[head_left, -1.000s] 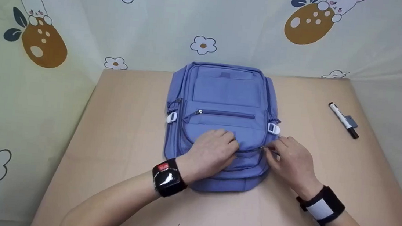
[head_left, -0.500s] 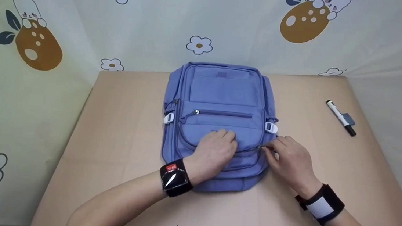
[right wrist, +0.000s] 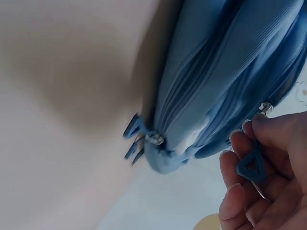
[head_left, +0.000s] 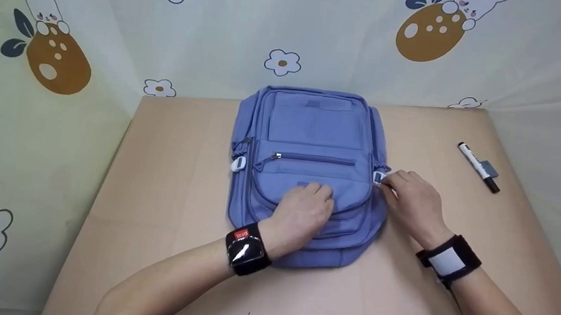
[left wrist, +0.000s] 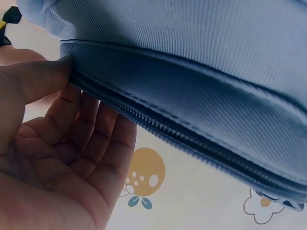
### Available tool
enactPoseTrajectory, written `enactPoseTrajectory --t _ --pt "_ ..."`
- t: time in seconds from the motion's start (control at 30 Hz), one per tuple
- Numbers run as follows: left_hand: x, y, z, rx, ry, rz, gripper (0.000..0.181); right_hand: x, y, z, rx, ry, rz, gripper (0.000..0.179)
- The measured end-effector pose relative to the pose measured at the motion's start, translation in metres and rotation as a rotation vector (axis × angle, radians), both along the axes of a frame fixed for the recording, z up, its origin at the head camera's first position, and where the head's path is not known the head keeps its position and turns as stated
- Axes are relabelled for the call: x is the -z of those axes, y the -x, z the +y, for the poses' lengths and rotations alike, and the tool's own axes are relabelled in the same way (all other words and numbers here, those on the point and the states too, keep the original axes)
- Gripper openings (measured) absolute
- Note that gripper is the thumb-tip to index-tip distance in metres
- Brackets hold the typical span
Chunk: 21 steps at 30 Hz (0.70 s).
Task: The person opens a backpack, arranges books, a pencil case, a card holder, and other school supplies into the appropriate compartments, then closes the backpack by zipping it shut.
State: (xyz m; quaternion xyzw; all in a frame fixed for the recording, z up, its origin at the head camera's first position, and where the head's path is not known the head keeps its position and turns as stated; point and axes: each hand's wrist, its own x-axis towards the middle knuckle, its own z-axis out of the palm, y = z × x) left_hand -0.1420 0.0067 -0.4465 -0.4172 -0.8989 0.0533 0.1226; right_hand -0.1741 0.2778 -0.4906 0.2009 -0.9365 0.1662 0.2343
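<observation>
A blue backpack [head_left: 317,125] lies front side up on the table. My left hand [head_left: 303,216] is at its lower front pocket; in the left wrist view the thumb and fingers pinch the pocket's zippered edge [left wrist: 158,127]. At the right side, beside the white buckle [head_left: 378,178], is my right hand [head_left: 417,204]. The right wrist view shows its thumb and index finger pinching a zipper pull with a blue triangular end [right wrist: 252,165], just below the metal slider [right wrist: 265,108]. Another slider [right wrist: 154,138] with blue tabs hangs at the bag's side.
A white marker [head_left: 473,158] with a black cap lies on the tan table [head_left: 171,167] at the right, against a small grey block [head_left: 490,169]. A patterned cloth [head_left: 221,28] stands behind the table and along its sides.
My right hand has moved up along the bag's right side, from the lower pocket corner to beside the white buckle, with the zipper pull. My left hand keeps its grip on the pocket.
</observation>
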Motion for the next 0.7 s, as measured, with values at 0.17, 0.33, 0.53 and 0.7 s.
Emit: enactPoseTrajectory --t 0.17,0.33,0.53,0.7 --pt "0.001 0.0 0.001 0.007 0.009 -0.016 0.024 -0.004 0.023 0.001 0.042 -0.004 -0.022 0.008" --pt "0.0 0.0 0.0 0.015 0.008 -0.014 0.025 -0.007 0.043 0.001 0.074 -0.007 -0.02 0.009" --pt "0.001 0.0 -0.001 0.022 -0.002 0.007 0.025 -0.011 0.061 -0.001 0.108 -0.017 -0.052 0.012" --pt "0.002 0.001 -0.003 0.014 -0.013 0.02 0.024 -0.008 0.063 -0.002 0.105 -0.014 -0.061 0.013"
